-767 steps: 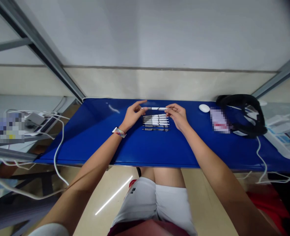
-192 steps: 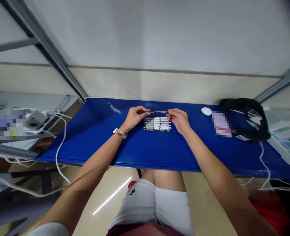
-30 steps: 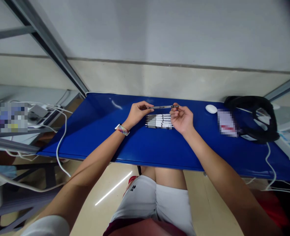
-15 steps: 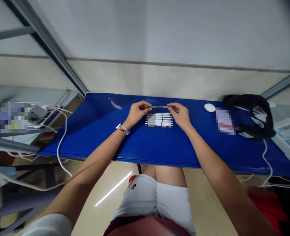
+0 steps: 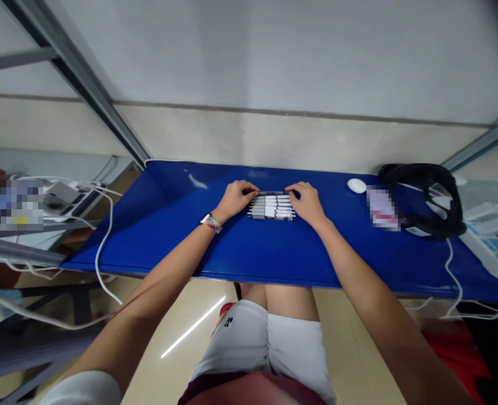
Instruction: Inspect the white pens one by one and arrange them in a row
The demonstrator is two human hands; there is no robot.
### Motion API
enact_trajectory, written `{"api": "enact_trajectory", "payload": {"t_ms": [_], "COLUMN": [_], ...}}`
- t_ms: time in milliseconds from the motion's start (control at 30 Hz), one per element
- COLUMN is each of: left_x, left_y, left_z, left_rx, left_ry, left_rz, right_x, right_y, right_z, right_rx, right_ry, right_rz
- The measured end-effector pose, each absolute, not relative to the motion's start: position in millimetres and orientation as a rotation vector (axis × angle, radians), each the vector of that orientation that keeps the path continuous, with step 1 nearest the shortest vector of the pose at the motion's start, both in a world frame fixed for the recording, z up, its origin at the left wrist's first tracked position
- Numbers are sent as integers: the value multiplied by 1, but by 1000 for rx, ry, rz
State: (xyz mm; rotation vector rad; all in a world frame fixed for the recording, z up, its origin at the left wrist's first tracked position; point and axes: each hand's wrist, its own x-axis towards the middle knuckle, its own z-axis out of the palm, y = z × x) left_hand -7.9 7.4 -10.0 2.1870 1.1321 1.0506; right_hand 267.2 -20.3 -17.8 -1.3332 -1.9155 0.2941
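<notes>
A dark grey pen (image 5: 271, 193) lies crosswise along the far side of a row of pens (image 5: 271, 208) on the blue tabletop (image 5: 257, 250). My left hand (image 5: 236, 198) pinches the left end of this pen between thumb and finger. At the opposite end, my right hand (image 5: 307, 201) has its thumb and fingertips closed on the pen. The row holds several white and grey pens side by side, their tips pointing left. A woven multicoloured band with a white watch (image 5: 211, 221) circles my left wrist.
On the right are a white rounded object (image 5: 356, 185), a blurred-out packet (image 5: 383, 208) and a black headset-like strap (image 5: 434, 225). A white cable (image 5: 105, 242) hangs over the left edge. Metal frame posts (image 5: 84, 84) rise at the left, and a wall stands behind.
Both hands have moved the dark grey pen toward me, from a little beyond the row to right against its far side. A part of another person's hand now shows at the far left.
</notes>
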Motion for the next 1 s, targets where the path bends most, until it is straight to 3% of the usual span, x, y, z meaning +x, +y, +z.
{"api": "enact_trajectory", "payload": {"t_ms": [733, 1000], "left_x": [-3, 11], "left_y": [-4, -18], "left_z": [0, -7], "left_rx": [2361, 1922], "left_ry": [1200, 1167], "left_rz": [889, 1157], "right_x": [263, 248], "right_y": [-31, -32], "right_z": [-13, -21], "right_rx": [-1447, -1267], "right_ry": [-1959, -1649], "right_rz": [226, 483]}}
